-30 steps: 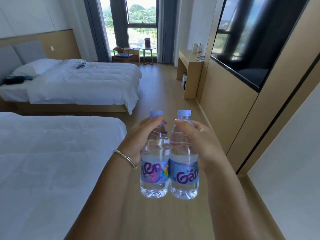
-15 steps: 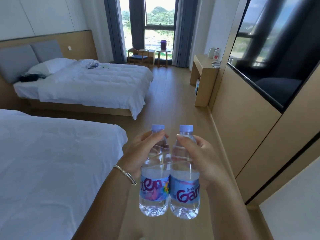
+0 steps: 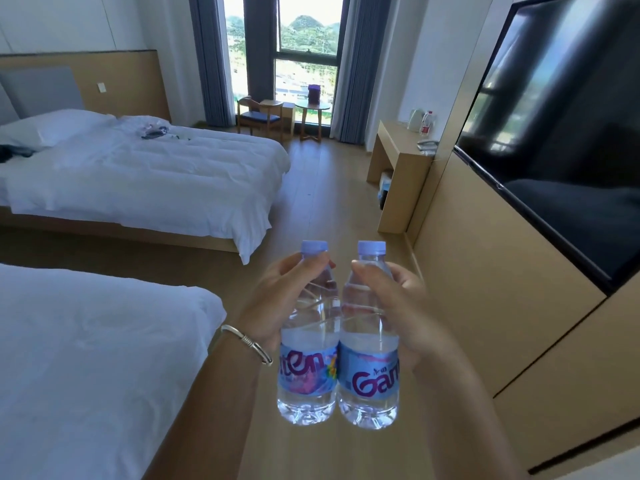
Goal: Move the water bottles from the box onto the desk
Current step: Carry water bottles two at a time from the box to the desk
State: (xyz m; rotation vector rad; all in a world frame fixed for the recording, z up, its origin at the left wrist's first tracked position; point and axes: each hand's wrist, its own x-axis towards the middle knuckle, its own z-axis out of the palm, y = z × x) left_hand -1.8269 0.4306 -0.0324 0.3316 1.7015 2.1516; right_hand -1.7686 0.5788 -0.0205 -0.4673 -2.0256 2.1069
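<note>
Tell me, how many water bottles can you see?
3. The left hand holds one bottle, the right hand holds another, and a third bottle stands on the far desk. More may be hidden.

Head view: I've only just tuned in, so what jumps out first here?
Front and centre, two clear water bottles stand upright side by side, the left hand gripping the left bottle and the right hand the right bottle, held over the wooden floor. Two white beds fill the left side. The desk stands far off along the right wall, near the window, with a kettle on it.
</note>
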